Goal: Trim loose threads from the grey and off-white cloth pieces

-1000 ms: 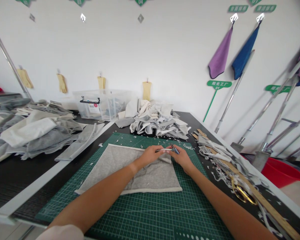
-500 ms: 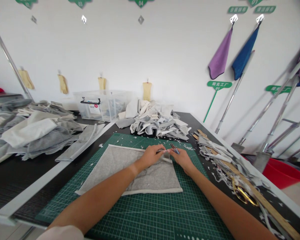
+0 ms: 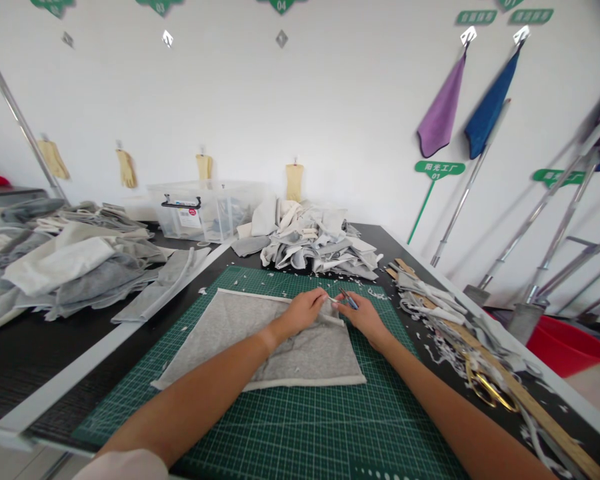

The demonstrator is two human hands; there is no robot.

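A grey cloth (image 3: 300, 360) with pale edging lies spread on the green cutting mat (image 3: 280, 433). At its far right corner my left hand (image 3: 306, 311) pinches the cloth's edge, fingers closed. Close beside it, my right hand (image 3: 364, 319) is closed round a small pair of thread snips (image 3: 349, 299), whose blades point up and away to the left. A short pale strip of the edging stretches between the fingertips of both hands. The fingers partly cover the snips, so whether the blades are apart cannot be made out.
Behind the mat rises a heap of grey and white cloths (image 3: 310, 240), with a clear plastic box (image 3: 195, 210) left of it. More cloths (image 3: 70, 260) are piled at left. Gold-handled scissors (image 3: 490, 387), offcuts and a wooden strip (image 3: 540, 420) lie at right, near a red basin (image 3: 570, 343).
My hands have drawn slightly apart at the fingertips, and a pale strip now shows between them. The snips have tilted a little in my right hand. The cloth lies where it was.
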